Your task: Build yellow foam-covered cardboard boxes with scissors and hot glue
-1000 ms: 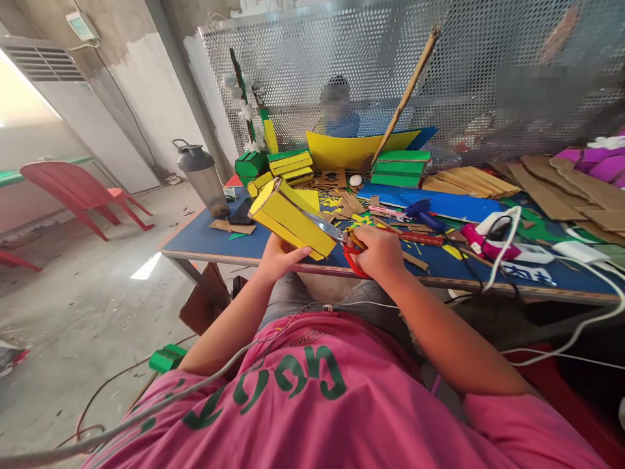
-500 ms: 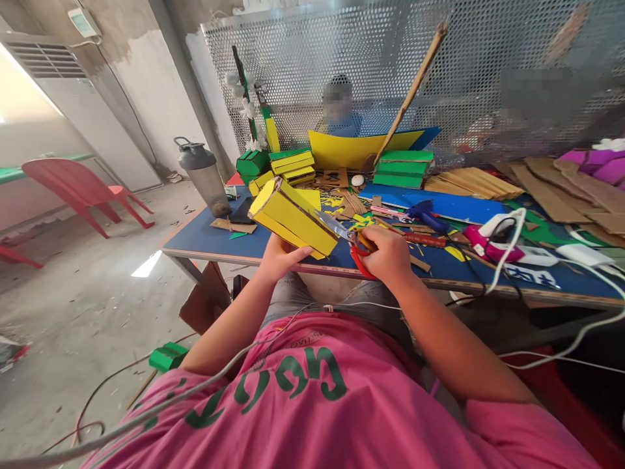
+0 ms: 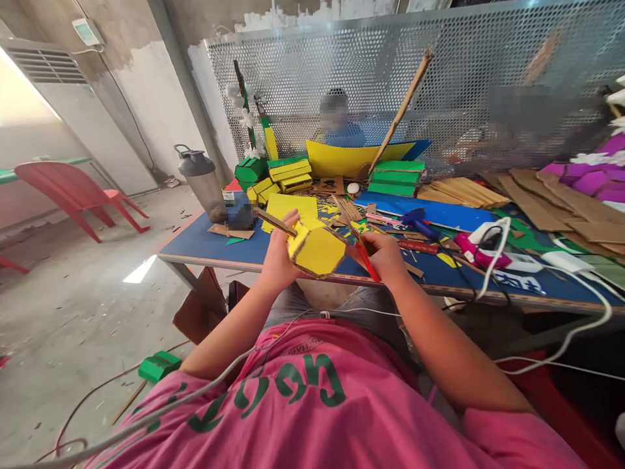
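Observation:
My left hand (image 3: 280, 257) grips a yellow many-sided cardboard box (image 3: 319, 251) from its left side, with a flat yellow end turned up toward me. A brown strip (image 3: 276, 221) sticks out to the left by my fingers; I cannot tell whether it belongs to the box. In my right hand (image 3: 387, 259) are red-handled scissors (image 3: 367, 260), close to the right of the box. Their blades are partly hidden and hard to make out. A yellow sheet (image 3: 293, 207) lies on the table behind the box.
The blue table (image 3: 195, 244) carries a bottle (image 3: 199, 182), yellow blocks (image 3: 290, 174), a green block (image 3: 396, 177), cardboard strips (image 3: 461, 193), a blue glue gun (image 3: 418, 215) and white cables (image 3: 493, 254). A perforated metal screen (image 3: 283, 65) stands behind, and someone sits beyond it.
The yellow box has been turned so that its end faces me instead of its long side. The scissors have swung from pointing across the box to a steeper angle beside it.

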### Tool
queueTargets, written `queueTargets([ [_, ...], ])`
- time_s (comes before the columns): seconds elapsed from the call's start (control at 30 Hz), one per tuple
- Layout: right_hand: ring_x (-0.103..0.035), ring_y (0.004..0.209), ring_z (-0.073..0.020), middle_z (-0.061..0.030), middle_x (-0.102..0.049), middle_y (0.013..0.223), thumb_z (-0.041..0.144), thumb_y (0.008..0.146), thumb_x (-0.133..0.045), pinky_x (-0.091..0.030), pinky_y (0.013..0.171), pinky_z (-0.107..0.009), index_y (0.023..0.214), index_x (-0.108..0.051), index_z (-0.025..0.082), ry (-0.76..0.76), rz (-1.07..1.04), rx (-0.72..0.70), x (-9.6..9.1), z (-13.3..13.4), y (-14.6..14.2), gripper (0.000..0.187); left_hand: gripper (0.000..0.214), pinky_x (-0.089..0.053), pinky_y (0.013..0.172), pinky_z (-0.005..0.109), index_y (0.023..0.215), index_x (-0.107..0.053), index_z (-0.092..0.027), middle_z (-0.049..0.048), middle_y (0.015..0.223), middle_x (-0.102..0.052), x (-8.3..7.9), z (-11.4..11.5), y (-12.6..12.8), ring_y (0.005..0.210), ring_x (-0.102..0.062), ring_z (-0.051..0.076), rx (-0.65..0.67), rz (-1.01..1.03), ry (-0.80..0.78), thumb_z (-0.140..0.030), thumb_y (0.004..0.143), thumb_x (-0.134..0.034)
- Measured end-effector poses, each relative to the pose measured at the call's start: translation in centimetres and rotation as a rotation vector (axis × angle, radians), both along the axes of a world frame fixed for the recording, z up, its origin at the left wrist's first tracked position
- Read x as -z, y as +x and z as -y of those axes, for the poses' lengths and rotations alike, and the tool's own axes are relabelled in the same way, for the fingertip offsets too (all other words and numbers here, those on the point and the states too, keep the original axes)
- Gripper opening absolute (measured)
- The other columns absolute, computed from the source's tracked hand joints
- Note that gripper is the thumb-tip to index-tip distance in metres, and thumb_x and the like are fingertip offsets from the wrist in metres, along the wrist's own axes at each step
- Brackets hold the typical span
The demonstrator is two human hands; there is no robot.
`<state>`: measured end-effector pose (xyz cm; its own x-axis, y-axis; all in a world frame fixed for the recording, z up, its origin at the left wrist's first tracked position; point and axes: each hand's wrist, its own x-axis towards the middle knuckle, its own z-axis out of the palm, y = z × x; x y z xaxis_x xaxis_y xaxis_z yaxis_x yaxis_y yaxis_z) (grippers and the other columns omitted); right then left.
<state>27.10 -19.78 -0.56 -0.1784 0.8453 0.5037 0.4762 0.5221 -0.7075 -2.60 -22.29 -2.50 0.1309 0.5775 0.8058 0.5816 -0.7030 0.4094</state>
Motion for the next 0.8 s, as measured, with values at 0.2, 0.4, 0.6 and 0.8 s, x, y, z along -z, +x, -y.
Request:
queueTargets([
  [0.2, -0.044, 0.062, -0.0150, 0.0043, -0.050, 0.062, 0.050, 0.075, -0.094, -0.030, 0.058, -0.030, 0.070, -0.066, 0.023, -0.061, -0.077, -0.052, 0.5, -0.6, 0.3, 0.039, 0.092, -0.039, 0.144, 0.069, 0.176, -0.048, -0.035, 0.0149, 0.180, -0.056, -2.2, 1.0, -0.9, 0.169, -0.051, 0.043, -0.097, -0.285, 0.055, -0.016, 0.093, -0.081],
  [0.4, -0.046, 0.060, -0.0168, 0.0045, -0.049, 0.059, 0.060, 0.074, -0.101, -0.034, 0.055, -0.030, 0.072, -0.066, 0.026, -0.119, -0.184, -0.074, 1.0, -0.8, 0.4, 0.049, 0.096, -0.042, 0.141, 0.069, 0.175, -0.048, -0.031, 0.0155, 0.172, -0.060, -3.1, 1.4, -1.8, 0.165, -0.048, 0.046, -0.168, -0.322, 0.062, -0.017, 0.086, -0.083],
  [0.6, -0.042, 0.061, -0.0154, 0.0044, -0.050, 0.061, 0.058, 0.076, -0.100, -0.032, 0.057, -0.031, 0.069, -0.062, 0.025, -0.114, -0.193, -0.058, 1.8, -1.6, 0.5, 0.051, 0.099, -0.049, 0.133, 0.064, 0.175, -0.048, -0.029, 0.0161, 0.169, -0.063, -3.5, 1.3, -3.1, 0.156, -0.060, 0.046, -0.157, -0.347, -0.044, -0.033, 0.086, -0.090],
  [0.8, -0.046, 0.064, -0.0166, 0.0027, -0.053, 0.066, 0.057, 0.085, -0.090, -0.034, 0.059, -0.032, 0.072, -0.062, 0.026, -0.067, -0.191, -0.051, 1.5, -1.3, 0.6, 0.045, 0.106, -0.048, 0.128, 0.062, 0.172, -0.052, -0.031, 0.0132, 0.162, -0.073, -4.5, 1.2, -4.2, 0.148, -0.067, 0.046, -0.115, -0.319, -0.128, -0.059, 0.082, -0.098],
])
